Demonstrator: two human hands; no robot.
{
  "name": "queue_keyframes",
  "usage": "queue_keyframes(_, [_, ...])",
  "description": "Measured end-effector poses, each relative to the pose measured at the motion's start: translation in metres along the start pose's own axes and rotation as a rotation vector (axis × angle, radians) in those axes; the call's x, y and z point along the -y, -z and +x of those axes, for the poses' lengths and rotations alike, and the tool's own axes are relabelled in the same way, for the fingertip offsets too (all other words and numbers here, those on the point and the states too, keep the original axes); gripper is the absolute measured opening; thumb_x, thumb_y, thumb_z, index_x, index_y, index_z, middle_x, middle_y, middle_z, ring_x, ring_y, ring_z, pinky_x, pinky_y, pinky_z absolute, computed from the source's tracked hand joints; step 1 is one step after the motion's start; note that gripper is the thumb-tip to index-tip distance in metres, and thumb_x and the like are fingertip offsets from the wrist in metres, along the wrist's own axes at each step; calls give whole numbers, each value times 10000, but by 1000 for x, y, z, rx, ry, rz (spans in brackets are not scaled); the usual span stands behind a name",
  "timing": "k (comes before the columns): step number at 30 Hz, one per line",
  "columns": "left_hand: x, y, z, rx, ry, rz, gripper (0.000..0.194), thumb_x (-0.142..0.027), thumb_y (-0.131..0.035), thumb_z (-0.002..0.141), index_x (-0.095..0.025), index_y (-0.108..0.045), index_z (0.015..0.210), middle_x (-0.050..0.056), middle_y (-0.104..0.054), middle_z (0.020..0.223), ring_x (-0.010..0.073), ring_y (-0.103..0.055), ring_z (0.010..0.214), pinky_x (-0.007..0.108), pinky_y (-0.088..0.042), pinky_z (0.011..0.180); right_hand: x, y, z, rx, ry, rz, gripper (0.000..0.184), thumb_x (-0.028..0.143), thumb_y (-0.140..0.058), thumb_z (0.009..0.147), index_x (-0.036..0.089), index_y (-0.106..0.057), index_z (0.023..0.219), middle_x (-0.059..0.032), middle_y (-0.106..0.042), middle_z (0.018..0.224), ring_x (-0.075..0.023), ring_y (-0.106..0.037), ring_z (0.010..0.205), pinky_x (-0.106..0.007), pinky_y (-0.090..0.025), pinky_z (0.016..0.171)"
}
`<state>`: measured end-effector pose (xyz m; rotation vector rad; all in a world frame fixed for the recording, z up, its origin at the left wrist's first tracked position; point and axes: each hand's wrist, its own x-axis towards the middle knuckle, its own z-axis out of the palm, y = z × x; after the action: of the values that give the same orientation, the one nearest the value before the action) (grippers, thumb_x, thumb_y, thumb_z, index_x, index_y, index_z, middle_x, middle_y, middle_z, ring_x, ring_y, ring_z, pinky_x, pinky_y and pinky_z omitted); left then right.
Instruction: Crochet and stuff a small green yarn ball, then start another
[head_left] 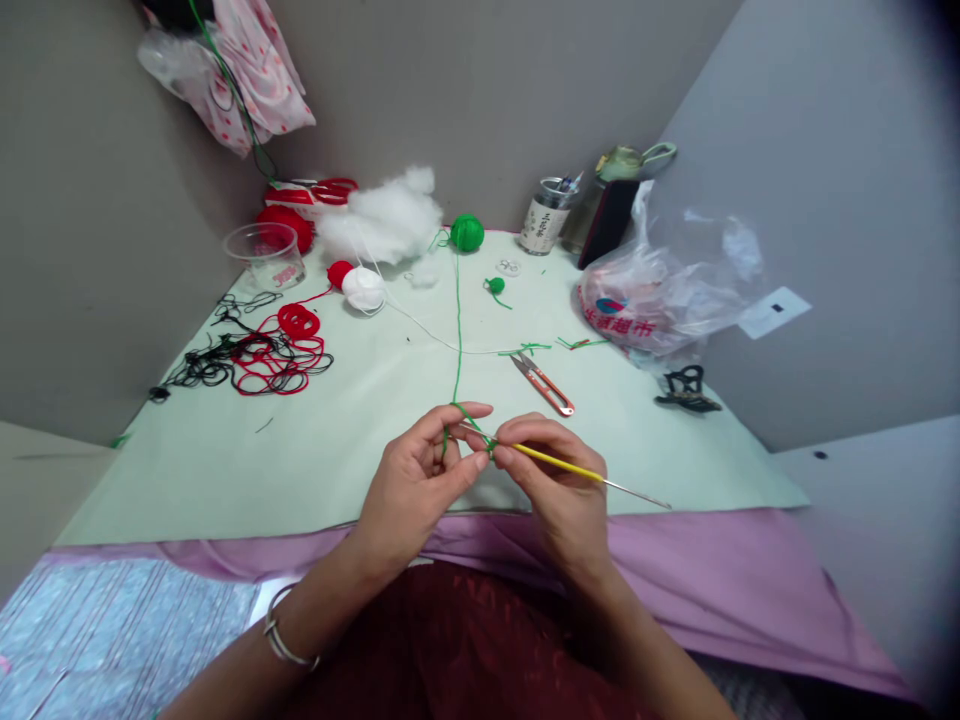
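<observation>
My right hand point(559, 480) grips a crochet hook point(559, 461) with a yellow handle and metal ends, one end pointing left. Between the fingertips of both hands is a small piece of green crochet point(491, 447), mostly hidden by the fingers. Green yarn point(458, 330) passes over the raised index finger of my left hand point(424, 470), whose thumb pinches the piece. That strand runs back across the table to a green yarn ball point(467, 232). Just beyond my right hand lie orange thread snips point(546, 385).
Tangled red yarn point(298, 322) and black yarn point(202, 362) lie at left near a clear plastic cup point(266, 262). White stuffing point(390, 215) sits at the back. A plastic bag point(660, 290) and a black hair clip point(688, 388) are at right; a pen holder point(544, 222) stands behind.
</observation>
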<state>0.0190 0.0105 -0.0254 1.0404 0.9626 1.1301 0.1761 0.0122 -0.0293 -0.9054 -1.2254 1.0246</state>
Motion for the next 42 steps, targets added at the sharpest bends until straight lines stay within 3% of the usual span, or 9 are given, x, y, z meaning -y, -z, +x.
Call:
queue_keyframes(6, [1,4,-1,7,-12,54,313,-318,-739,935,-234,-735,1236,-8,-637,916,60,-369,577,223,-309,529,1,0,1,9,2,5,174,95,-806,832,267,-810,856,8,-756,833,-126,-717,780,-212,-582,690])
queue_keyframes(20, [-5,-2,0,-58,-92,182,393,-195,-728,845,-179,-705,1237,-17,-602,809,90,-470,639,213,-419,612,0,0,-2,51,97,-124,159,105,-779,879,258,-806,911,-6,-744,864,-131,-694,810,-240,-544,710])
queue_keyframes(27, [-3,8,4,46,-43,44,357,-204,-709,884,-220,-724,1240,-26,-567,835,71,-432,617,209,-362,570,-3,2,0,91,-51,47,138,134,-811,856,271,-810,869,18,-732,835,-101,-684,738,-199,-548,661])
queue_keyframes(31, [-4,17,7,9,-64,71,288,-258,-704,929,-240,-749,1213,-31,-554,844,55,-386,583,215,-304,526,-5,4,2,70,-129,150,136,150,-828,845,283,-809,856,37,-729,794,-84,-672,687,-182,-543,635])
queue_keyframes(37, [-9,14,6,118,28,82,413,-351,-782,873,-213,-721,1258,-36,-545,792,73,-393,584,223,-299,516,-2,2,1,74,-141,132,115,155,-840,834,267,-817,846,23,-740,823,-88,-681,705,-193,-556,662])
queue_keyframes(42, [-11,14,7,33,-60,279,378,-232,-742,853,-181,-725,1227,-22,-604,830,75,-432,598,232,-379,584,-8,5,1,59,-214,183,100,192,-868,815,272,-813,841,34,-738,776,-82,-678,655,-187,-553,638])
